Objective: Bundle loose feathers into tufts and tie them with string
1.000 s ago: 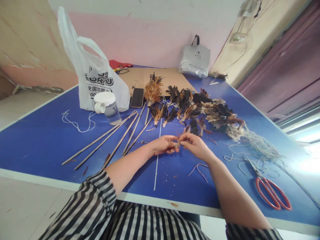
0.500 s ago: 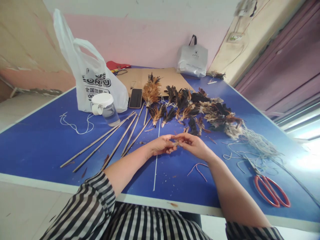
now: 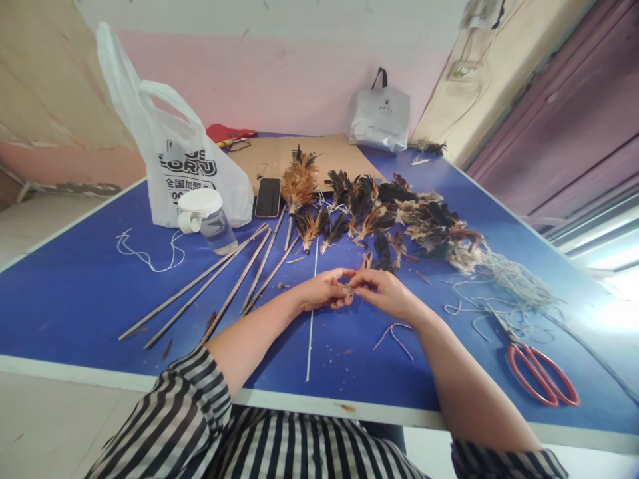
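Over the front middle of the blue table, both my hands meet fingertip to fingertip. My left hand [image 3: 329, 289] is closed in a pinch, palm turned inward. Coming from the other side, my right hand [image 3: 380, 291] pinches at the same spot. A tiny pale bit [image 3: 350, 291] shows between the fingertips; it is too small to name. Just beyond the fingers a brown feather [image 3: 368, 259] sticks up, and I cannot tell whether it is held or lies on the table. Small dark-and-brown feather bundles [image 3: 333, 229] lie behind the hands.
Thin sticks [image 3: 239, 286] lie at left, near a lidded water jug [image 3: 214, 223] and a white plastic bag [image 3: 174, 166]. A phone [image 3: 268, 197] lies beside a large brown feather bundle [image 3: 298, 179]. At right are a feather pile [image 3: 434, 226], tangled string [image 3: 514, 283] and red-handled scissors [image 3: 542, 374].
My right fingers have shifted slightly against the left fingertips, and the pale bit sits a little differently. The whole view has moved slightly; the things on the table stay in place.
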A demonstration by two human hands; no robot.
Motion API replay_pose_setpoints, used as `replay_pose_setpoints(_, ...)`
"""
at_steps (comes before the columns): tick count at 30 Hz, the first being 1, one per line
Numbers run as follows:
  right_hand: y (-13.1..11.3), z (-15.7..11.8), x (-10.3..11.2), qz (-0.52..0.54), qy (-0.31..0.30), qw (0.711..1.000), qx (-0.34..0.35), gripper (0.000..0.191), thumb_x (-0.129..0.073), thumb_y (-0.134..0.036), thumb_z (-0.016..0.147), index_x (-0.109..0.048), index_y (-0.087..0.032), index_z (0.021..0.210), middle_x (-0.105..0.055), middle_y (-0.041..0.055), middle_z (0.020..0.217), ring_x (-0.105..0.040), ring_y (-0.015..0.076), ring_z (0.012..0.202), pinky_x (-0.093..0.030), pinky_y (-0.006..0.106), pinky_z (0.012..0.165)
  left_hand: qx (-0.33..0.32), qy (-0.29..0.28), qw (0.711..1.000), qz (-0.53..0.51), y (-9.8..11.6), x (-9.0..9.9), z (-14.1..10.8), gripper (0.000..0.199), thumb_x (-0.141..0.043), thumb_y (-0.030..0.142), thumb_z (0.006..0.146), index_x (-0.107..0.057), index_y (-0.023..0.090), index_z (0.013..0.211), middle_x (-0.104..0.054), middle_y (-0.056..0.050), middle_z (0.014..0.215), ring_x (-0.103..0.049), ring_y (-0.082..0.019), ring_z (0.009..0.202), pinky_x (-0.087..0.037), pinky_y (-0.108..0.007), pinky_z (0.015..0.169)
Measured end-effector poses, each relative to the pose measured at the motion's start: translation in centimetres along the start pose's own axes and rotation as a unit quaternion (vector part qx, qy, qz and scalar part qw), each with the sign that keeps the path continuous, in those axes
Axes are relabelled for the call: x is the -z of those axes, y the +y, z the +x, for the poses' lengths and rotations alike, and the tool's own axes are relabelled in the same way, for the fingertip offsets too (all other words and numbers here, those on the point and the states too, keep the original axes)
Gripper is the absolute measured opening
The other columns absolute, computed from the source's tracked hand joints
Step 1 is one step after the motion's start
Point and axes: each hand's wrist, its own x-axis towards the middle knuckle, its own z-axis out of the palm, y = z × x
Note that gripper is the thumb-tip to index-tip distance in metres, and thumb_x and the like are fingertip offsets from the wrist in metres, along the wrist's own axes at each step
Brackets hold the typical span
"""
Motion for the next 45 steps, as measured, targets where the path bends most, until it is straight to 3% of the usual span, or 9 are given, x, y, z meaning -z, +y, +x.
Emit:
replay_pose_setpoints(5, 1.5, 0.2, -0.3, 0.038, 0.023, 0.998, -0.044, 0.014, -0.053, -0.024, 0.076, -0.064, -0.017, 0.081, -0.064, 0.0021, 0.076, -0.056, 0.0134, 0.068, -0.044, 0.025, 0.064, -0.013, -0.001, 1.0, -0.015, -0.2, 0.2, 0.5, 0.059, -0.068, 0.031, 0.071, -0.044, 0.012, 0.12, -0.066, -0.01, 0.078, -0.057, -0.01, 0.056, -0.038, -0.02, 0.051)
replay_pose_setpoints(10, 2.2, 0.5, -0.5, 0.07, 0.001, 0.995, -0.065, 0.012, -0.055, -0.025, 0.074, -0.064, -0.018, 0.078, -0.065, 0.0021, 0.079, -0.057, 0.0139, 0.07, -0.044, 0.026, 0.066, 0.046, -0.011, 0.999, 0.015, 0.3, 0.6, 0.3, 0.052, -0.067, 0.034, 0.071, -0.049, 0.012, 0.115, -0.066, -0.015, 0.09, -0.063, -0.014, 0.064, -0.043, -0.022, 0.054)
replay_pose_setpoints(16, 2.0, 0.7, -0.6, 0.134, -0.028, 0.985, -0.1, 0.013, -0.058, -0.026, 0.072, -0.063, -0.016, 0.078, -0.063, 0.0012, 0.072, -0.055, 0.012, 0.064, -0.043, 0.025, 0.061, 0.025, 0.065, 0.988, 0.138, 0.3, 0.2, 0.3, 0.052, -0.069, 0.034, 0.069, -0.051, 0.01, 0.111, -0.067, -0.011, 0.078, -0.06, -0.011, 0.055, -0.043, -0.02, 0.048)
replay_pose_setpoints(22, 1.5, 0.8, -0.4, 0.203, -0.01, 0.971, -0.125, 0.015, -0.06, -0.028, 0.07, -0.061, -0.015, 0.076, -0.059, -0.0016, 0.062, -0.05, 0.0096, 0.056, -0.039, 0.024, 0.055, 0.021, 0.121, 0.989, 0.081, 0.0, -0.5, 0.4, 0.054, -0.069, 0.017, 0.068, -0.042, 0.011, 0.113, -0.066, -0.006, 0.066, -0.059, -0.01, 0.051, -0.046, -0.021, 0.05)
replay_pose_setpoints(28, 2.5, 1.1, -1.0, 0.257, 0.015, 0.958, -0.127, 0.018, -0.064, -0.03, 0.069, -0.062, -0.013, 0.076, -0.059, -0.0012, 0.06, -0.049, 0.0083, 0.052, -0.039, 0.023, 0.053, 0.027, 0.147, 0.986, 0.076, 0.2, -1.1, 0.3, 0.031, -0.062, 0.009, 0.071, -0.043, 0.016, 0.094, -0.064, -0.003, 0.061, -0.058, -0.01, 0.048, -0.046, -0.02, 0.047)
replay_pose_setpoints(35, 3.4, 1.5, -1.3, 0.307, 0.034, 0.939, -0.153, 0.02, -0.067, -0.031, 0.066, -0.062, -0.013, 0.075, -0.058, -0.0021, 0.056, -0.049, 0.0074, 0.05, -0.039, 0.022, 0.052, 0.006, 0.182, 0.97, 0.163, 0.1, -1.5, 0.4, 0.018, -0.064, 0.023, 0.071, -0.056, 0.014, 0.084, -0.061, -0.002, 0.063, -0.056, -0.009, 0.049, -0.042, -0.018, 0.043)
replay_pose_setpoints(41, 3.1, 1.5, -1.2, 0.29, 0.018, 0.944, -0.155, 0.018, -0.065, -0.029, 0.067, -0.062, -0.013, 0.076, -0.06, -0.0013, 0.058, -0.05, 0.0072, 0.05, -0.041, 0.022, 0.052, -0.076, 0.225, 0.928, 0.287, -0.3, -0.9, 0.5, 0.027, -0.065, 0.038, 0.069, -0.064, 0.011, 0.074, -0.063, -0.003, 0.065, -0.052, -0.009, 0.055, -0.041, -0.021, 0.054)
replay_pose_setpoints(45, 3.0, 1.4, -1.2, 0.281, 0.013, 0.948, -0.152, 0.017, -0.064, -0.028, 0.068, -0.062, -0.013, 0.077, -0.061, -0.0002, 0.061, -0.053, 0.0074, 0.052, -0.043, 0.022, 0.053, -0.069, 0.227, 0.931, 0.278, -0.4, -0.7, 0.6, 0.032, -0.068, 0.042, 0.065, -0.065, 0.011, 0.072, -0.063, -0.003, 0.064, -0.05, -0.009, 0.055, -0.039, -0.021, 0.056)
